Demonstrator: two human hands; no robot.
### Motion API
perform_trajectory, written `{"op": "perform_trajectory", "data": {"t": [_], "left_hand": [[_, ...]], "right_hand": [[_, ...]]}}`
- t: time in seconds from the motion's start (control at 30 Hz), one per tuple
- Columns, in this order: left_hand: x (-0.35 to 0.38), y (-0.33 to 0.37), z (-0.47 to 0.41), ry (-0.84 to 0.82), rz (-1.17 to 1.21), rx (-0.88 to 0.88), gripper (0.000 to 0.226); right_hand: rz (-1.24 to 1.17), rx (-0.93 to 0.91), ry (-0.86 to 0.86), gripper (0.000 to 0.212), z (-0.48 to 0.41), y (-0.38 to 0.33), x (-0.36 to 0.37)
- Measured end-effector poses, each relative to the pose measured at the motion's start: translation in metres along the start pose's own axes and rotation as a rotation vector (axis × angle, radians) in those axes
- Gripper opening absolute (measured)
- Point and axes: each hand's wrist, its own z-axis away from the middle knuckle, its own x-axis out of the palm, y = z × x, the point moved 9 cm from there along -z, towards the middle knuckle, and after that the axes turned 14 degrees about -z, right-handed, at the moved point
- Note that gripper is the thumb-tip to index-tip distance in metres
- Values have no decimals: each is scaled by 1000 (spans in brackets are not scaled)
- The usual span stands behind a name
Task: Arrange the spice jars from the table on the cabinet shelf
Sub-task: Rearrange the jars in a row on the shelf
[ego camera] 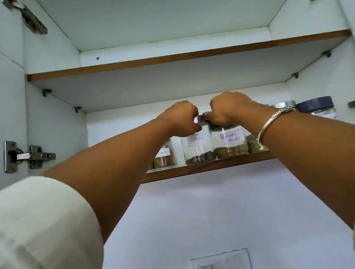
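Note:
Both arms reach up into the open cabinet. On the lower shelf (206,170) stands a row of clear glass spice jars. My left hand (182,119) grips the silver lid of the jar labelled cloves (197,147). My right hand (225,110) grips the dark lid of the jar labelled coriander powder (231,144), right beside it. Both jars stand upright on the shelf near its front edge. A jar with brownish spice (163,156) sits to their left, partly hidden by my left forearm. A jar of green spice (253,143) peeks out behind my right wrist.
Two more jars stand at the shelf's right end, one with a silver lid (283,104) and one with a dark blue lid (315,104). The upper shelf (188,57) shows only its underside. Door hinges (30,156) jut out at the sides. A wall switch (221,265) sits below.

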Motion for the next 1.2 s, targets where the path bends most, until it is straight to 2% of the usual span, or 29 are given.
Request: {"op": "perform_trajectory", "data": {"t": [0.1, 0.27, 0.47, 0.53, 0.57, 0.63, 0.77, 0.97, 1.1, 1.2], "left_hand": [[-1, -4, -5, 72, -49, -72, 20], [1, -12, -15, 89, -34, -124, 31], [31, -29, -19, 106, 26, -205, 27], [42, -31, -26, 94, 6, -200, 10], [46, -31, -29, 87, -23, -187, 9], [57, -33, -36, 53, -76, -176, 26], [82, -43, -49, -17, -87, -145, 25], [113, -49, -65, -82, 7, -150, 19], [129, -50, -72, -156, 28, -161, 35], [140, -50, -76, -227, 4, -156, 32]], "right_hand": [[31, -25, -9, 32, 4, 1, -3], [87, -51, -59, 7, -1, -4, -3], [144, -94, -37, 16, -18, -7, 16], [167, -100, -21, 19, -28, -7, 29], [184, -108, -9, 18, -32, -9, 35], [213, -130, 13, 9, -41, -12, 51], [217, -156, 19, 5, -59, -13, 71], [128, -130, -6, 30, -78, -8, 98], [88, -98, -28, 33, -86, -6, 108], [52, -61, -52, 31, -96, 1, 117]]}}
